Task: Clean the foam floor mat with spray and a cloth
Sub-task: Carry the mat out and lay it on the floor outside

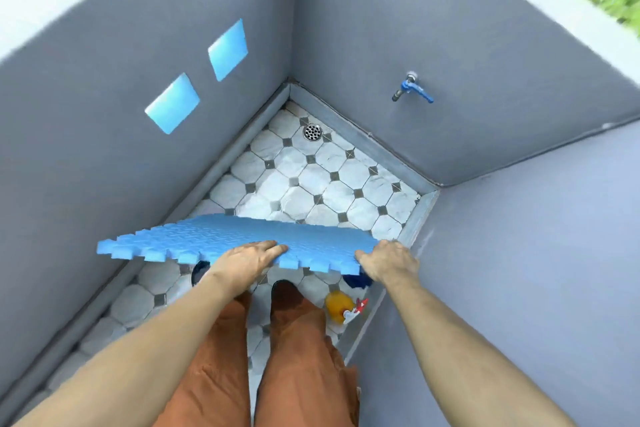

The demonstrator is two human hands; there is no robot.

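Blue foam mat (242, 239) held flat above tiled washbay floor (311, 180), near edge gripped by left hand (247, 258) w/ fingers on top, right hand (388, 262) clamped on corner. Yellow spray bottle (341, 307) standing by feet, right under mat; dark cloth (358, 281) beside it. Risks: lowering blind & knocking bottle over; floppy far edge sagging twd drain (312, 132).

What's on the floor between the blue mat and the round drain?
Nothing. The head view shows only bare white octagonal floor tiles between the far edge of the blue foam puzzle mat, held in the air, and the round metal drain.
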